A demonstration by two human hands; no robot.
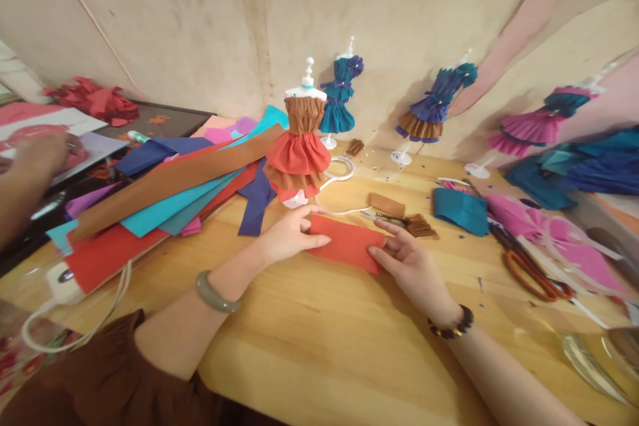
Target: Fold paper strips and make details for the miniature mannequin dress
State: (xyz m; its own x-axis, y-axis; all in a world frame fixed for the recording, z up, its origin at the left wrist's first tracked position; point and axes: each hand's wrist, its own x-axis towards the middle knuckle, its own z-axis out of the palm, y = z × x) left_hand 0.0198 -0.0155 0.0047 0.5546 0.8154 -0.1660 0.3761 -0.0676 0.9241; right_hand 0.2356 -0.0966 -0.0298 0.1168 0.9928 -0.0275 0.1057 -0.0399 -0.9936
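Note:
A red rectangle of fabric (345, 243) lies on the wooden table (319, 339) in front of me. My left hand (288, 233) pinches its left end with thumb and fingers closed on the edge. My right hand (407, 259) presses on its right end, fingers on the cloth. Just behind the piece stands a small white mannequin (301, 140) dressed in brown and red ruffled layers.
Long strips of brown, teal, red and navy fabric (174, 193) are piled at the left. Three more dressed mannequins stand along the wall. Orange-handled scissors (529, 269), pink pieces (559, 233) and teal fabric (462, 211) lie at the right. Another person's hand (34, 160) works at far left.

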